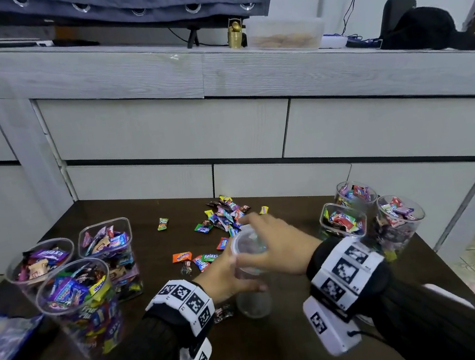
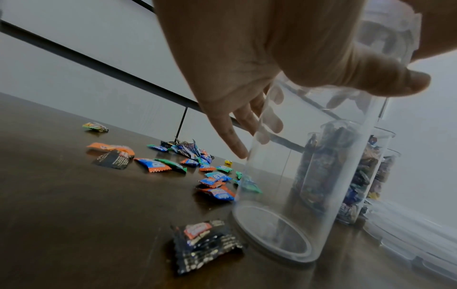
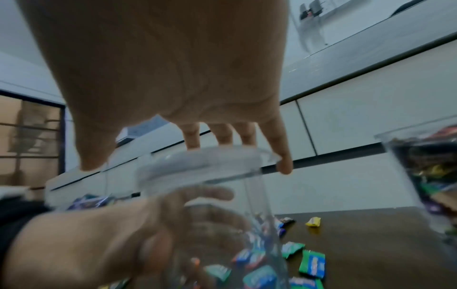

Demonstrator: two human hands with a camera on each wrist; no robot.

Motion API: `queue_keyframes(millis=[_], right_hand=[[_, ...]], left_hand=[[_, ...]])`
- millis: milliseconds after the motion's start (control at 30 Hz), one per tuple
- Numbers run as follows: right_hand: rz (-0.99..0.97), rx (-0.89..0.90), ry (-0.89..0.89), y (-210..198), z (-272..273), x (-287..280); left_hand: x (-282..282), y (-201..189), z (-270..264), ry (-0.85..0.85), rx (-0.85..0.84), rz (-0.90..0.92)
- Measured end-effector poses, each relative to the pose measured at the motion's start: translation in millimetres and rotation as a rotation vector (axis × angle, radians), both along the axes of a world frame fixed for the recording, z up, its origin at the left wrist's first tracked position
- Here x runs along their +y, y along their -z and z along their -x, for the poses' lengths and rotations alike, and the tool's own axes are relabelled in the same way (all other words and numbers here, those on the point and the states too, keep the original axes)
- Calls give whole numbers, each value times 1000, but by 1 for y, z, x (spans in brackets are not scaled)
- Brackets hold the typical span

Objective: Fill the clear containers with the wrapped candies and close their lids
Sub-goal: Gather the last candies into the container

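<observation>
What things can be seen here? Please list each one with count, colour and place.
empty jar: one, clear, front centre of table, lid on top
filled jars: three, clear, open, left side
filled jars: three, clear, open, right side
loose candies: many, mixed colours, table middle
bag: one, blue, far left edge
table: one, dark brown
cabinet: one, grey, behind table
box: one, translucent, on cabinet
left hand: grips empty jar
right hand: fingers around lid

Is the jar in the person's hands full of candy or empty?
Empty. The left wrist view shows straight through the jar to its bare bottom. The left hand holds its side, and the right hand grips the top.
</observation>
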State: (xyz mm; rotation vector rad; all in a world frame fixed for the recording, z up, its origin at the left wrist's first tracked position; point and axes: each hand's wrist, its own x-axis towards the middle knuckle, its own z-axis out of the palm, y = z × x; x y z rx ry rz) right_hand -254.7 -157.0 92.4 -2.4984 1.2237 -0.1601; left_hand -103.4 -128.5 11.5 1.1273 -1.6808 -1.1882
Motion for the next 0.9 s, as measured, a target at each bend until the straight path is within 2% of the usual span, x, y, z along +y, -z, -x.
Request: queue_keyframes(millis=[67, 167, 233, 333, 400, 500, 633, 733, 833, 900], right_hand=[[56, 102, 7, 9, -7, 11], [113, 96, 30, 16, -7, 15], [108, 48, 34, 16, -4, 14], [137, -113, 50, 6, 8, 11], [179, -192, 46, -8, 26, 9], [235, -215, 82, -35, 63, 6], [353, -194, 297, -58, 122, -7], [244, -98, 448, -51, 166, -15], [115, 101, 562, -17, 198, -16], [49, 226, 570, 9, 207, -14]], left_hand=[[-3, -1, 0, 7, -9, 27], [-5, 2, -1, -19, -13, 18], [-4, 6, -1, -30, -5, 7], [-2, 8, -3, -38, -4, -46], [-3, 9, -5, -34, -22, -61], [-4, 10, -6, -49, -61, -49], [-4, 11, -6, -52, -72, -62], [-1, 9, -6, -55, -85, -71], [0, 10, -5, -50, -82, -80], [1, 12, -5, -46, -72, -81]])
